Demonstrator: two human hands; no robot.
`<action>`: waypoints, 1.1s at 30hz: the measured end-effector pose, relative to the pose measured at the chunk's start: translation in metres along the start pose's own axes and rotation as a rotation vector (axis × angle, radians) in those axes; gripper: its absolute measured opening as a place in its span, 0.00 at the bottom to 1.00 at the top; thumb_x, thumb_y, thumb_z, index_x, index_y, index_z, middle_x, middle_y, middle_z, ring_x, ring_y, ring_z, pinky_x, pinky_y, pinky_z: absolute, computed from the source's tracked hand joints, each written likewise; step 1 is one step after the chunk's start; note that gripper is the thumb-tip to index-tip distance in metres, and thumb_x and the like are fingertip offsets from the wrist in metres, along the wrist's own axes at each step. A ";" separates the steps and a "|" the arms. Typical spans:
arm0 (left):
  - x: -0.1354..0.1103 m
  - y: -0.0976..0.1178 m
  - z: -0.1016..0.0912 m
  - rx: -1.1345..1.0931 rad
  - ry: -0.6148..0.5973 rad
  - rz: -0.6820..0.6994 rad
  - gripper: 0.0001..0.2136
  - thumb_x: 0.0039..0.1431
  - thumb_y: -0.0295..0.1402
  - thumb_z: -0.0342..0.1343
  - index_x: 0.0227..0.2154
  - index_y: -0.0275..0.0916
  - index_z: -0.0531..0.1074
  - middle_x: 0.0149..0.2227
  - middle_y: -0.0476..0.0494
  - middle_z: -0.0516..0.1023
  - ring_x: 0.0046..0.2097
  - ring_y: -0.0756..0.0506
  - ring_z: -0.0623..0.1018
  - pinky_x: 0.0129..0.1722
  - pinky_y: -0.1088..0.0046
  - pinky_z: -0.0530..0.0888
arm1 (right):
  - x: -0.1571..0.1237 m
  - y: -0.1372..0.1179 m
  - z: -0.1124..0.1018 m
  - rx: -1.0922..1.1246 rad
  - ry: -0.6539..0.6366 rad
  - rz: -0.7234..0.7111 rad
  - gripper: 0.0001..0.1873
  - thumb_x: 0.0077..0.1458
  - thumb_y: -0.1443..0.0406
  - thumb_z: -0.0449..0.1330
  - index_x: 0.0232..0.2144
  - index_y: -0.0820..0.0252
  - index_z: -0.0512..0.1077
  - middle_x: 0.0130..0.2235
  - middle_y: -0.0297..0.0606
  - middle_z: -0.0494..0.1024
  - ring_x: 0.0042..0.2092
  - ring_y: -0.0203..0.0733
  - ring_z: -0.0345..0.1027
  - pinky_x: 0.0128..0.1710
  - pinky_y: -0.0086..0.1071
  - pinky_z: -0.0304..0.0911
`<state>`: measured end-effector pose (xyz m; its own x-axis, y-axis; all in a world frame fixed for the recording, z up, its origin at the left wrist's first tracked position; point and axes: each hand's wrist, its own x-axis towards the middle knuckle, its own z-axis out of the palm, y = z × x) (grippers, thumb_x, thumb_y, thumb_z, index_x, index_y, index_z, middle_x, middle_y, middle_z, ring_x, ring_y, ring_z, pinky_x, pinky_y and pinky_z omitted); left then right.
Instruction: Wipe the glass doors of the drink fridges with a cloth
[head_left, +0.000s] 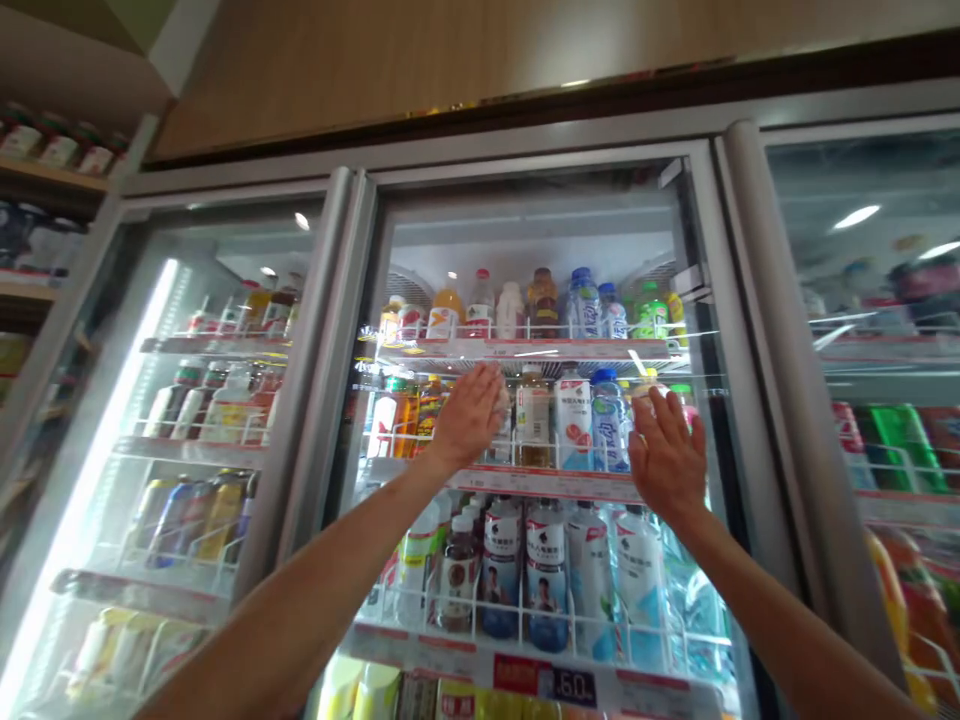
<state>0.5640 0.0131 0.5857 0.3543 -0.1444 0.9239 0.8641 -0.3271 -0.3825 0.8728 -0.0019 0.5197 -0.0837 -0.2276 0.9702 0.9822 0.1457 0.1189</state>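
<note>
Shop cooler (450,158), glass door (540,240), stocked bottle shelves (540,351)

Overhead: wooden panel (480,60) spanning the coolers. Top left: wall shelf (45,178) carrying red-lidded jars (60,148). Left glass door (112,330) closed, cans (199,515) leaning in a wire rack behind it. Top shelf of middle cooler: orange bottle (447,312), blue-capped water bottles (583,302), green bottle (651,310), all upright. Third shelf down: tall white-labelled bottles (546,575) beside a dark bottle (457,580). Below these, black price tag (574,686). Right glass door (885,330) closed, ceiling lights reflected
</note>
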 end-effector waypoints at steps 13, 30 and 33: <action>-0.052 -0.017 -0.018 -0.006 -0.036 0.034 0.22 0.60 0.33 0.42 0.57 0.35 0.58 0.60 0.39 0.60 0.64 0.44 0.52 0.61 0.60 0.56 | 0.000 0.001 -0.004 -0.056 -0.031 -0.003 0.25 0.58 0.64 0.46 0.57 0.61 0.59 0.60 0.45 0.59 0.64 0.46 0.45 0.60 0.47 0.43; -0.117 -0.022 -0.035 0.157 0.188 -0.277 0.29 0.60 0.31 0.43 0.62 0.35 0.42 0.62 0.33 0.54 0.65 0.40 0.47 0.59 0.53 0.59 | -0.031 -0.034 -0.005 0.012 -0.040 -0.018 0.28 0.57 0.60 0.46 0.60 0.55 0.54 0.62 0.42 0.56 0.64 0.49 0.43 0.60 0.50 0.38; -0.128 0.004 -0.031 0.058 0.018 0.024 0.28 0.60 0.32 0.42 0.62 0.37 0.43 0.61 0.37 0.56 0.65 0.41 0.49 0.59 0.57 0.60 | -0.031 -0.032 -0.004 0.013 -0.045 -0.007 0.27 0.57 0.61 0.47 0.60 0.56 0.54 0.62 0.42 0.56 0.64 0.48 0.43 0.60 0.49 0.38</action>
<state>0.5115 0.0010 0.4656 0.3690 -0.1686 0.9140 0.8749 -0.2688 -0.4028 0.8445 -0.0038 0.4851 -0.0984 -0.1854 0.9777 0.9792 0.1570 0.1283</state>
